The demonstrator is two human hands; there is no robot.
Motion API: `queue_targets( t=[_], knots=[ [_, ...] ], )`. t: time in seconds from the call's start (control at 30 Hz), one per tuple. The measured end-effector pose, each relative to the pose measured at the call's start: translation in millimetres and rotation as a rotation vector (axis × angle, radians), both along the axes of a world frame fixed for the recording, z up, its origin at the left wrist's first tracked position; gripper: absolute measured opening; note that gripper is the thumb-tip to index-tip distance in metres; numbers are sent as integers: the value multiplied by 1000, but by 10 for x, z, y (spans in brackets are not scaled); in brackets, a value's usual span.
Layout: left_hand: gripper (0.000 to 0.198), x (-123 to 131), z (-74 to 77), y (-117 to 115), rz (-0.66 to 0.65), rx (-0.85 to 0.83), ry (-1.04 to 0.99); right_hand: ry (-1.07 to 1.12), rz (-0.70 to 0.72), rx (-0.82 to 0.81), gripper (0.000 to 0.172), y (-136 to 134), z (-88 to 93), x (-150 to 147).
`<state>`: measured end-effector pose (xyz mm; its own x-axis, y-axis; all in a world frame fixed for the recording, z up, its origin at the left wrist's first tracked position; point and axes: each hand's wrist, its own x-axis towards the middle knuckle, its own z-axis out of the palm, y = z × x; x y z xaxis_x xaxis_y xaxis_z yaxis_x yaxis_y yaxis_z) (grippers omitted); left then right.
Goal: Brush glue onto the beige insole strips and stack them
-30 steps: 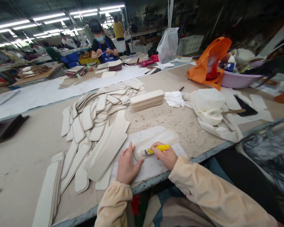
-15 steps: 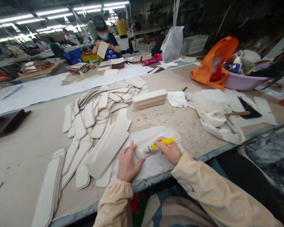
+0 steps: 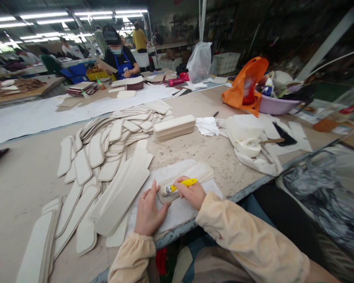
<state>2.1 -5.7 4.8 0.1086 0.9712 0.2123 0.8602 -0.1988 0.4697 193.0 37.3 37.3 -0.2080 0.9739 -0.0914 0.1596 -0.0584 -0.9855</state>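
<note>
My right hand (image 3: 191, 193) is closed round a yellow-handled brush (image 3: 178, 186), whose bristles rest on the near end of a long cream strip (image 3: 196, 173). That strip lies on a white work board (image 3: 179, 210) at the table's front edge. My left hand (image 3: 149, 211) lies flat with fingers spread, pressing the board and the strip's left end. Just left of it fans out a row of similar cream strips (image 3: 118, 196).
Many cream strips (image 3: 106, 137) cover the table's middle and left, with a neat stack (image 3: 174, 128) behind. A white glue pot with a stick (image 3: 255, 145) sits on cloth at right. An orange bag (image 3: 244, 84), a purple basin (image 3: 275, 105) and a seated person (image 3: 119, 59) are farther back.
The brush has been stroked a little along the strip's near end. My left hand stays flat on the board. The view has swung slightly to the right.
</note>
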Motion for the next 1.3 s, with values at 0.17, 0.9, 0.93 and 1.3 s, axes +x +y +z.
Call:
queue_targets(
  t=[0.17,0.9,0.93,1.3],
  knots=[
    [89,-40,-54,29,-14,11,60,-57,-53,22,17,22,-38,69],
    [76,-2,-19,-23,-29,70,126,-416,130,698,20,-149,-139,834],
    [76,16,-8,-40,-22,67,135,-336,80,703,19,-165,-143,851],
    [51,-535,377,-124,468,252,522,-215,-413,478,28,-14,-40,1404]
  ],
)
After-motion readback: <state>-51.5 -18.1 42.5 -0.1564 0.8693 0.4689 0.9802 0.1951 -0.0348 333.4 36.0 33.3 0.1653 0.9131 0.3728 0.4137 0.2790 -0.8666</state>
